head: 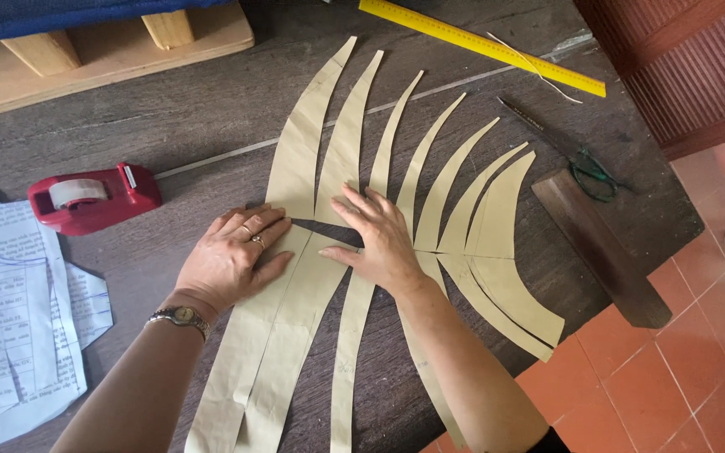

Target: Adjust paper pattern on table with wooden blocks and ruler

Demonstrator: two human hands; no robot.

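A dark, worn wooden table (211, 109) fills most of the view, lit by soft daylight. To its right lies a floor (665, 377) of red-orange tiles. A reddish-brown slatted door (681, 59) stands at upper right. At upper left sits a pale plywood board (86, 71) with wooden blocks.

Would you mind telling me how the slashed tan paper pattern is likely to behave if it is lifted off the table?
The tan paper pattern is thin and cut into long curved strips, so it would probably flop and splay. It looks light. The strips join only along a narrow middle under the left hand and right hand, so tearing seems likely.
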